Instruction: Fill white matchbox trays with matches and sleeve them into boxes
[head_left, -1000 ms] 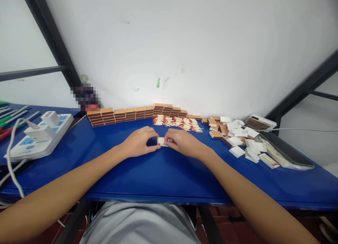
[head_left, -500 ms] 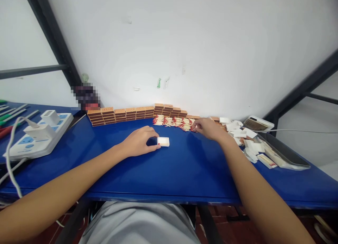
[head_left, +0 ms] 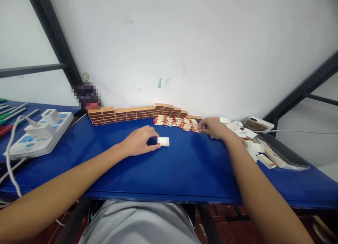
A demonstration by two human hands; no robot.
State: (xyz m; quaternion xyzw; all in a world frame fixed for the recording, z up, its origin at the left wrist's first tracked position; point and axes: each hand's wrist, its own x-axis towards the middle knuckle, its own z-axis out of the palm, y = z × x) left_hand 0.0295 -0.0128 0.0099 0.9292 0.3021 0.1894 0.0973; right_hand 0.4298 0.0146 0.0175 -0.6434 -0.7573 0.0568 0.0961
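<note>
On the blue table, a small white matchbox tray (head_left: 163, 141) lies with its hollow side up. The thumb and fingers of my left hand (head_left: 141, 142) close around its left end, and a red speck shows by the thumb tip. Behind it, along the wall, stretches a pile of red-tipped matches (head_left: 175, 122). My right hand (head_left: 213, 127) is at the pile's right end, fingertips pinched down at the outermost matches; whether any are between them is too small to tell.
Stacked matchboxes (head_left: 126, 113) line the wall behind the matches. To the right lie loose white trays (head_left: 239, 131), a tray with matches in it (head_left: 266, 161), a white device (head_left: 258, 124) and a dark container (head_left: 286, 152). A power strip (head_left: 39, 138) with cables occupies the left.
My right hand has shifted slightly to the right, uncovering more of the pile's right end. My left hand and the white tray have stayed in place.
</note>
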